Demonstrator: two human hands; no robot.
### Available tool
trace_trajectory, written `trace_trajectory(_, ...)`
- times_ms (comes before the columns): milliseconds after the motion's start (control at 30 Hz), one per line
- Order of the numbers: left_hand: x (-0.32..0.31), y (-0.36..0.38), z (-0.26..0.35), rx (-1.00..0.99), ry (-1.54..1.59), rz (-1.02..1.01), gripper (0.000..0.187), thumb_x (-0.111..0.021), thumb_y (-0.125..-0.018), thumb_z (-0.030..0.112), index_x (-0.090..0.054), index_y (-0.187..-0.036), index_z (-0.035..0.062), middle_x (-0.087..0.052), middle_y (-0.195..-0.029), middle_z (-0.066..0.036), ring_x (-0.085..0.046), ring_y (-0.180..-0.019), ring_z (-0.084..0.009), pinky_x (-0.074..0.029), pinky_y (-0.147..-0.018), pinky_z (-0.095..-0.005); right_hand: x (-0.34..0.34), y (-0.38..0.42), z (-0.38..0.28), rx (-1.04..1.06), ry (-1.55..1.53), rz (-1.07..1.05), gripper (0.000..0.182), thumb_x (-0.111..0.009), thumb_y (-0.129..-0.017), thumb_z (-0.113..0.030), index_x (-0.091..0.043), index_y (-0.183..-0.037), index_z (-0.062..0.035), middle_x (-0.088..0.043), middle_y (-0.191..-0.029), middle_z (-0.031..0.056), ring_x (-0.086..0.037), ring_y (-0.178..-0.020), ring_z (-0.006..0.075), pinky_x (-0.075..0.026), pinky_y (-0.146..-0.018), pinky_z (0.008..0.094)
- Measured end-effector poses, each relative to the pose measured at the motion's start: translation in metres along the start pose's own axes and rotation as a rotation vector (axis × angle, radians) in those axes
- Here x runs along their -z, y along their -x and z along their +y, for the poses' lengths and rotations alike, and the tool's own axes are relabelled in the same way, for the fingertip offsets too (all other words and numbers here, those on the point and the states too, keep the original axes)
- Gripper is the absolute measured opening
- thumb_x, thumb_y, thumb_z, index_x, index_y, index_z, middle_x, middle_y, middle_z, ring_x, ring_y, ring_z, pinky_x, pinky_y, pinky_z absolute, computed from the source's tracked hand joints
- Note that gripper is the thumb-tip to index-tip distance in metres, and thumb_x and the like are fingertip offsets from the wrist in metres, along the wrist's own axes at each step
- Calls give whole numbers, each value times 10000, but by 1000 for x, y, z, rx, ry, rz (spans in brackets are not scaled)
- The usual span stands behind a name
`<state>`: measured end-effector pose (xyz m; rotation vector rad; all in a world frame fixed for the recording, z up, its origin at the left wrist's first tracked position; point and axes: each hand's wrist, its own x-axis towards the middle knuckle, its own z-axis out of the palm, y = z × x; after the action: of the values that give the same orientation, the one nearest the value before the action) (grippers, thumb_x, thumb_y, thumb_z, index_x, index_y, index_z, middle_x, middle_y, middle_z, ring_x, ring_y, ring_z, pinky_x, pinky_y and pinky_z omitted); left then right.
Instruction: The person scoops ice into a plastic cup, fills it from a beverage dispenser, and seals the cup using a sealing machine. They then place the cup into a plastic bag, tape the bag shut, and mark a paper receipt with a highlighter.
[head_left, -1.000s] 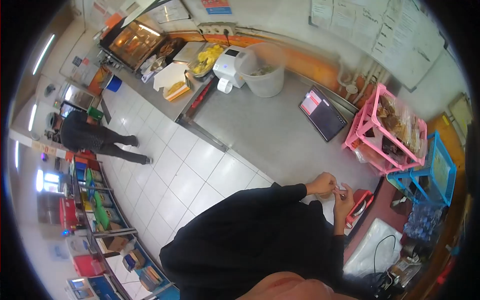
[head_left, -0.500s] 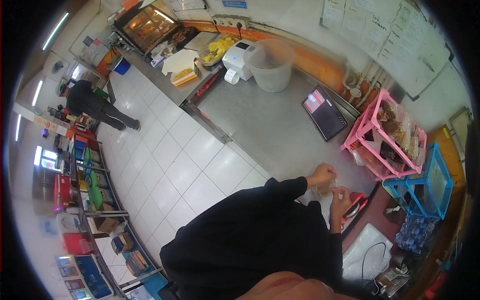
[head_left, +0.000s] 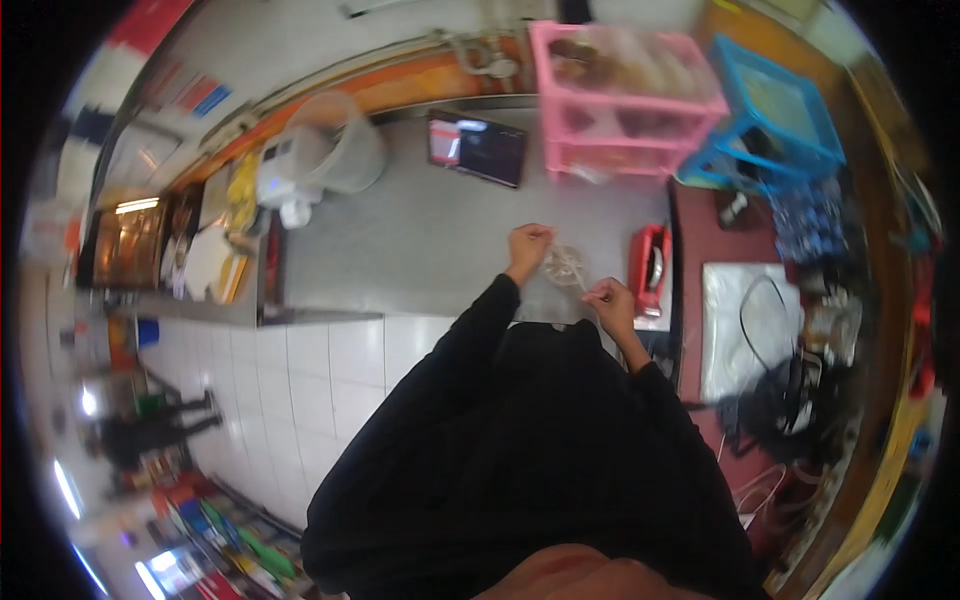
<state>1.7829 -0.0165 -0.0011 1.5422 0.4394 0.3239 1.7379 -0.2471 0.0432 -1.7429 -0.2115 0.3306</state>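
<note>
My left hand [head_left: 527, 244] and my right hand [head_left: 608, 300] are held apart over the steel counter [head_left: 420, 235]. Between them hangs a small clear plastic bag [head_left: 564, 264] with something pale in it. Each hand pinches one side of the bag, the left at its upper edge, the right at its lower corner. Both arms wear black sleeves. The picture is blurred by motion, so the bag's contents are unclear.
A red tape dispenser [head_left: 649, 264] lies just right of my hands. Behind stand a tablet [head_left: 478, 147], a pink basket rack [head_left: 620, 95], a blue basket rack [head_left: 770, 115], a clear bucket [head_left: 335, 150] and a white label printer [head_left: 275, 175]. Another person [head_left: 150, 425] stands far left.
The camera swung sharply, so the counter now appears straight ahead. My hands, close together before, have drawn apart, stretching the small bag between them.
</note>
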Motion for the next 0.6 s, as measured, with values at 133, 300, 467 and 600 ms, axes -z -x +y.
trace_trajectory(133,18,-4,30,49,-129,-355,344,-765,-817,216,-669,-1102,49,-682,-949,-79,-635,-837,-174,-514,-747,-319,5,22,-30,-179,-13,67,302,-753,-754,-28,-612,-1021,-19,-710,-928,79,-675,-838,157,-531,-821,316)
trace_trajectory(300,14,27,92,-588,-557,-657,695,-804,-734,299,-518,-1330,85,-581,-1234,-155,-493,-1219,-320,-410,-1007,-462,-5,67,-65,-152,15,268,497,-804,-748,-116,-608,-1205,-129,-568,-1304,77,-607,-1082,240,-509,-880,364)
trace_trajectory(467,-30,13,28,-874,-671,-657,626,-771,-677,186,-578,-1267,108,-614,-1143,-149,-518,-1136,-357,-347,-1035,-498,-15,143,-33,-185,81,367,378,-781,-775,-104,-646,-1128,-81,-621,-1170,101,-661,-932,219,-552,-761,334)
trace_trajectory(600,-80,-25,20,-772,-693,-611,750,-851,-639,243,-543,-1293,46,-625,-1150,-159,-533,-1131,-361,-346,-1025,-500,2,213,-35,-298,49,581,306,-754,-804,-113,-659,-1092,-68,-669,-1055,105,-673,-819,195,-547,-717,317)
